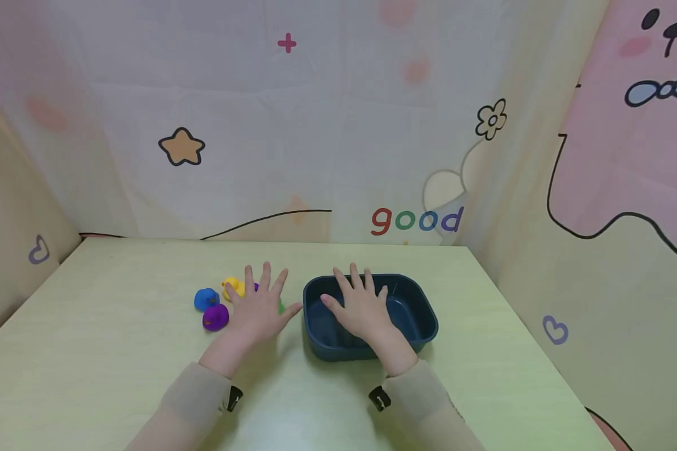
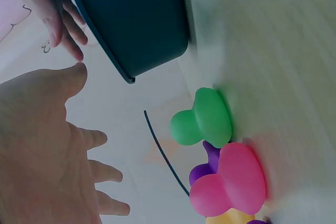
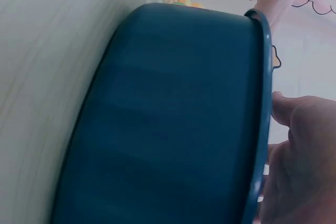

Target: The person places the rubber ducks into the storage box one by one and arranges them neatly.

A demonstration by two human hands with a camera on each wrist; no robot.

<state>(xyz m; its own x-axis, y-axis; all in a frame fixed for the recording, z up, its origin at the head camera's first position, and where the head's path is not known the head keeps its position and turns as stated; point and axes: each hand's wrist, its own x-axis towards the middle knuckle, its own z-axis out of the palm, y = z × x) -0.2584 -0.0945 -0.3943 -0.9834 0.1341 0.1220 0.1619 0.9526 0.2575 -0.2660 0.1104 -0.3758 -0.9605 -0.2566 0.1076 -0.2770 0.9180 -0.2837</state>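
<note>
In the head view my left hand (image 1: 257, 313) hovers with fingers spread over a group of small rubber ducks. A blue duck (image 1: 206, 299), a purple duck (image 1: 215, 317) and a yellow duck (image 1: 234, 288) show to its left. The left wrist view shows a green duck (image 2: 202, 119) and a pink duck (image 2: 231, 181) below that hand, with another purple one partly hidden behind them. My right hand (image 1: 362, 308), fingers also spread, is above the dark blue plastic basin (image 1: 330, 352). Neither hand holds anything.
The ducks and basin stand on a pale wooden table (image 1: 118, 376). A printed cloth backdrop (image 1: 231, 113) rises behind the table's far edge and along both sides. Each wrist wears a small dark device at the cuff.
</note>
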